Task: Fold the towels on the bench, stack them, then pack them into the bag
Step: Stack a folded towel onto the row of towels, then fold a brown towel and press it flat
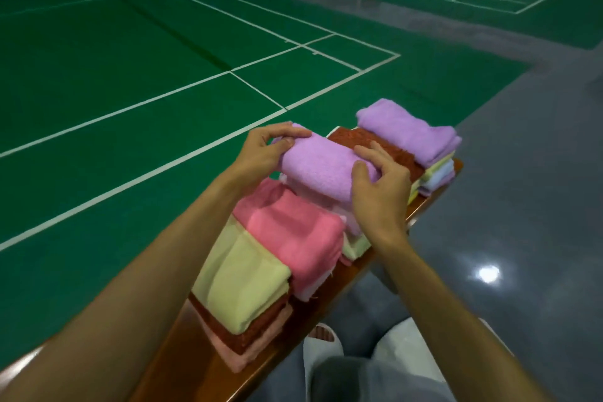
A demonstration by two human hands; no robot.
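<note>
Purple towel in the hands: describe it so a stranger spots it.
On the wooden bench beside the green court, find the middle towel stack. The purple towel on top is gripped by the left hand and right hand. The other purple towel tops the far stack, untouched.

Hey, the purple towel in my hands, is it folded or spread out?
Folded. The purple towel is a thick, compact bundle with a rounded fold edge, gripped at each end by the left hand and right hand.

Perhaps four towel stacks (293, 238) along bench (192, 375), court (130, 59) behind
</note>
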